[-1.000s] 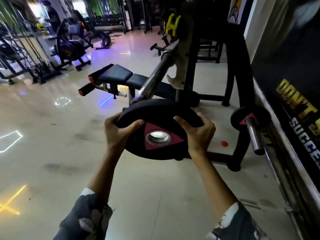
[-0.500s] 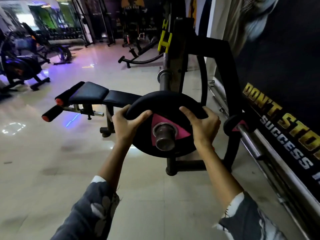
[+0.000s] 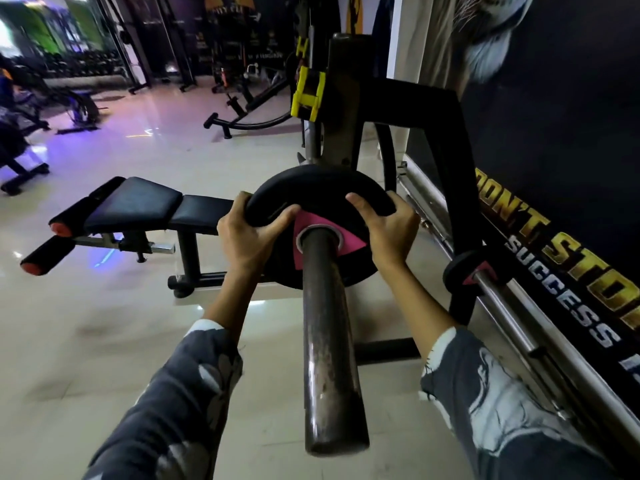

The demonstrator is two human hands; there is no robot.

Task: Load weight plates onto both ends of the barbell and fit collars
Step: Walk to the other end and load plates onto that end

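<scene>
Now arms outstretched, left hand (image 3: pixel 247 237) and right hand (image 3: pixel 389 230) curled round the weight plate (image 3: pixel 318 187)

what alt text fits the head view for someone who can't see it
A person's left hand and right hand grip the rim of a black weight plate threaded on the barbell sleeve, whose bare end points at the camera. A padded bench stands left; a smaller plate sits lower right.

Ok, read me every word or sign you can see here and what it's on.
"DON'T STO", cut off by the frame edge: gold letters on the black wall banner.
"SUCCESS": white letters below, same banner.
Too blurred to read: the far wall poster.
No readable marking: the weight plate.
</scene>
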